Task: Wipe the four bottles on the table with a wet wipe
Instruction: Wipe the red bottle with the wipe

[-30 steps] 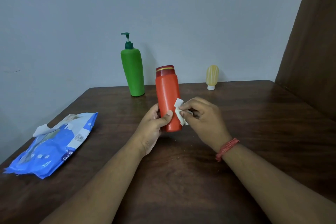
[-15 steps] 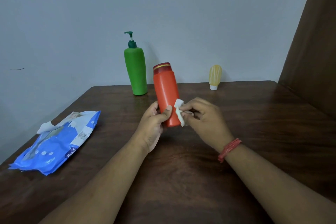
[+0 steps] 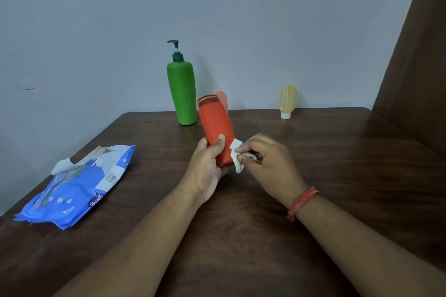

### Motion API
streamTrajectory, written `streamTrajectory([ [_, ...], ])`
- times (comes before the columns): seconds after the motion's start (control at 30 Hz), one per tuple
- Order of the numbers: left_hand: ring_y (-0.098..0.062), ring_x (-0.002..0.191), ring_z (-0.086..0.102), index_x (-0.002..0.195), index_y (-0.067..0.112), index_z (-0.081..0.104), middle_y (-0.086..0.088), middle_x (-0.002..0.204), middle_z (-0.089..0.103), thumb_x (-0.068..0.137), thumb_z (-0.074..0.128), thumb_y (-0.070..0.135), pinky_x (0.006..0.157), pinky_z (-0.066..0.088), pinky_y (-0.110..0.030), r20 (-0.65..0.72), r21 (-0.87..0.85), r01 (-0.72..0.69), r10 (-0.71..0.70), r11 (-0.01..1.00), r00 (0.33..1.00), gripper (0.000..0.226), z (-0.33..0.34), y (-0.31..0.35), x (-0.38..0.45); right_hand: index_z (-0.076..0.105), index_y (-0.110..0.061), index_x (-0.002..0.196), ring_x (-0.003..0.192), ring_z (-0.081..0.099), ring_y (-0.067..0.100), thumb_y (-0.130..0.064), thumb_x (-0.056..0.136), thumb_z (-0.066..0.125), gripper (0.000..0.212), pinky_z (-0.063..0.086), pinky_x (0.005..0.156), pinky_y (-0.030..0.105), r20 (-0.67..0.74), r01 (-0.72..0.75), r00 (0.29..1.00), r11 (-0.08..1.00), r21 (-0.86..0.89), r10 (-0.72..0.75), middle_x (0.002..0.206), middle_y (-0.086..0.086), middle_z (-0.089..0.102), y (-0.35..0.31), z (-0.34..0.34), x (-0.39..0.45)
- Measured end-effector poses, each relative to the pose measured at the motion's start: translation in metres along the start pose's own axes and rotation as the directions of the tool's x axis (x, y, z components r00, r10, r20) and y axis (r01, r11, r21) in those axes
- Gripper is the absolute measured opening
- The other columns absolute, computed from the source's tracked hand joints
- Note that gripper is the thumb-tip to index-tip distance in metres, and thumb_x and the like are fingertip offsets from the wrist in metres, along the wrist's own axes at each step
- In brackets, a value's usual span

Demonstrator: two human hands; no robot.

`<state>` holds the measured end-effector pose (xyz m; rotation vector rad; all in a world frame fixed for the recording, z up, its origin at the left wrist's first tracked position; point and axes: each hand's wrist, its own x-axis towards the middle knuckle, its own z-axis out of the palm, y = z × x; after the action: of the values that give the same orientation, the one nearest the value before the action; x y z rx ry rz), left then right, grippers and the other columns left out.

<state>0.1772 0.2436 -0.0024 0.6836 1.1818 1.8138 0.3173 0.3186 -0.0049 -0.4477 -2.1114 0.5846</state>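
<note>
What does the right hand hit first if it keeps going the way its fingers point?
The orange bottle: the right hand points left, its wipe apparently already at the bottle's side. Depth unclear.

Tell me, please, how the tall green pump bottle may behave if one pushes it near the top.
The green pump bottle would probably tip rather than slide: it is tall, narrow and standing upright on a small base. Its smooth plastic body may feel slippery once wiped wet. The thin pump head looks like its weakest part.

Head view, downward (close) over table [image 3: 337, 176]
</note>
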Motion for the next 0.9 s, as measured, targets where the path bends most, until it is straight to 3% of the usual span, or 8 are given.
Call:
streamTrajectory([
  [0.1, -0.027, 0.098, 0.071, 0.135, 0.011, 0.047, -0.015, 0.118, 0.069, 0.108, 0.039, 0.037, 0.081, 0.061, -0.044, 0.017, -0.025, 0.017, -0.016, 1.000, 1.000, 0.039, 0.004, 0.000, -0.001, 0.074, -0.013, 0.092, 0.087, 0.060, 0.002, -0.006, 0.084, 0.074, 0.010, 0.041, 0.075, 0.008, 0.006, 0.030, 1.000, 0.999, -0.013, -0.030, 0.093, -0.006, 0.063, -0.001, 0.001, -0.001],
  [0.3, -0.043, 0.123, 0.060, 0.138, 0.018, 0.047, -0.023, 0.130, 0.064, 0.107, 0.031, 0.045, 0.105, 0.045, -0.063, 0.072, -0.100, 0.069, -0.061, 0.993, 0.995, 0.045, 0.007, 0.000, -0.005, 0.075, -0.014, 0.099, 0.094, 0.056, 0.001, -0.009, 0.087, 0.073, 0.013, 0.041, 0.081, 0.006, 0.017, 0.085, 0.996, 0.989, -0.123, -0.083, 0.102, -0.005, 0.063, -0.007, 0.000, -0.002],
  [0.4, -0.038, 0.120, 0.064, 0.140, 0.015, 0.044, -0.021, 0.129, 0.066, 0.108, 0.028, 0.043, 0.103, 0.048, -0.061, 0.132, -0.077, 0.065, -0.055, 0.995, 0.990, 0.045, 0.010, 0.000, -0.008, 0.075, -0.015, 0.101, 0.096, 0.057, 0.001, -0.011, 0.089, 0.073, 0.013, 0.043, 0.084, 0.007, -0.029, 0.068, 0.997, 0.987, -0.143, -0.073, 0.104, -0.005, 0.063, -0.009, -0.004, -0.001],
  [0.53, -0.031, 0.107, 0.071, 0.135, 0.015, 0.045, -0.011, 0.114, 0.074, 0.110, 0.025, 0.040, 0.095, 0.055, -0.054, 0.230, 0.003, 0.070, -0.069, 0.998, 0.971, 0.041, 0.017, -0.005, -0.015, 0.075, -0.009, 0.099, 0.096, 0.062, 0.013, -0.007, 0.089, 0.071, 0.012, 0.055, 0.084, 0.031, -0.161, 0.052, 0.984, 0.986, -0.155, -0.078, 0.103, 0.000, 0.064, -0.008, -0.009, 0.003],
  [0.6, -0.028, 0.097, 0.073, 0.132, 0.016, 0.046, -0.008, 0.106, 0.076, 0.110, 0.026, 0.038, 0.085, 0.060, -0.048, 0.256, 0.040, 0.069, -0.077, 0.997, 0.964, 0.037, 0.018, -0.006, -0.016, 0.075, -0.009, 0.098, 0.097, 0.061, 0.014, -0.005, 0.088, 0.070, 0.012, 0.054, 0.085, 0.032, -0.204, 0.056, 0.974, 0.979, -0.197, -0.097, 0.101, 0.000, 0.064, -0.007, -0.011, 0.005],
  [0.67, -0.024, 0.096, 0.072, 0.128, 0.016, 0.047, -0.008, 0.108, 0.074, 0.110, 0.029, 0.038, 0.080, 0.061, -0.046, 0.244, 0.049, 0.059, -0.069, 0.997, 0.967, 0.034, 0.016, -0.007, -0.014, 0.076, -0.012, 0.097, 0.099, 0.057, 0.012, -0.007, 0.088, 0.070, 0.012, 0.051, 0.087, 0.030, -0.122, 0.103, 0.984, 0.973, -0.207, -0.130, 0.102, -0.003, 0.063, -0.009, -0.011, 0.004],
  [0.8, -0.027, 0.099, 0.069, 0.132, 0.020, 0.053, -0.013, 0.114, 0.070, 0.104, 0.023, 0.056, 0.092, 0.054, -0.051, 0.156, -0.019, 0.090, -0.086, 0.996, 0.984, 0.055, 0.009, -0.005, -0.009, 0.077, -0.015, 0.097, 0.097, 0.054, 0.010, -0.013, 0.090, 0.070, 0.011, 0.050, 0.083, 0.028, 0.177, 0.312, 0.945, 0.924, -0.222, -0.277, 0.099, -0.007, 0.062, -0.010, -0.004, 0.001],
  [0.9, -0.032, 0.108, 0.067, 0.133, 0.022, 0.055, -0.015, 0.120, 0.071, 0.098, 0.017, 0.065, 0.092, 0.054, -0.053, 0.157, 0.015, 0.094, -0.095, 0.995, 0.983, 0.067, 0.012, -0.006, -0.007, 0.076, -0.012, 0.098, 0.096, 0.056, 0.012, -0.013, 0.091, 0.068, 0.011, 0.052, 0.083, 0.033, 0.041, 0.244, 0.969, 0.937, -0.250, -0.242, 0.098, -0.004, 0.062, -0.008, -0.007, 0.005],
])
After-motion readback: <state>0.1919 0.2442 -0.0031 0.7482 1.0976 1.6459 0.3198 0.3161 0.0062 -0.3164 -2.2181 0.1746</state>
